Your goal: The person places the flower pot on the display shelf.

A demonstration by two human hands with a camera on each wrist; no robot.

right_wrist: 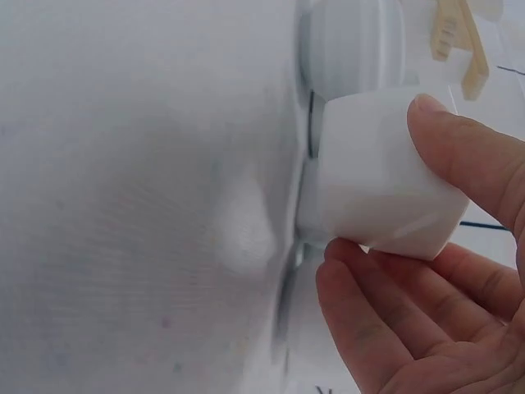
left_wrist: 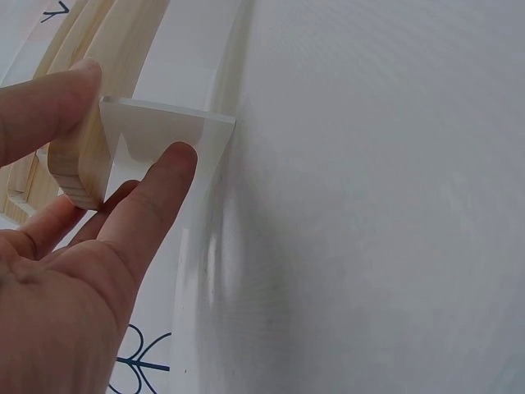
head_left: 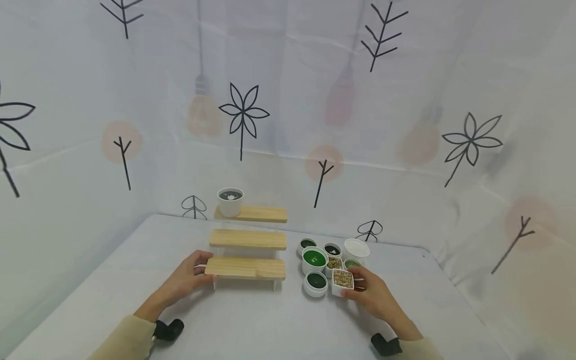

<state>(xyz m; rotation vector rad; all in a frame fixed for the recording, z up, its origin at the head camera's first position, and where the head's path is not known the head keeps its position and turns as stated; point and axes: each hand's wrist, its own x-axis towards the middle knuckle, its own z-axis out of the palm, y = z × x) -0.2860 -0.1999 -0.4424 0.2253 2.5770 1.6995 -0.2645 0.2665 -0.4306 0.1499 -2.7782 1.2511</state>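
Note:
At the left end of a three-tier wooden shelf stand (head_left: 245, 268), my left hand (head_left: 185, 275) grips the lowest board. In the left wrist view its thumb presses the board (left_wrist: 123, 57), and one finger reaches past the white end support (left_wrist: 168, 127). My right hand (head_left: 375, 296) holds a small square white pot (head_left: 343, 282) filled with tan gravel-like bits. The right wrist view shows the thumb on one side of this pot (right_wrist: 381, 168) and the fingers on the other.
A round white pot (head_left: 231, 200) with dark contents stands on the top board. Beside the stand cluster several small white pots, including a large green-filled one (head_left: 314, 260) and a low dark-green one (head_left: 316, 284). A white round piece (head_left: 357, 249) is behind them. A printed cloth backdrop (head_left: 288, 130) closes off the back.

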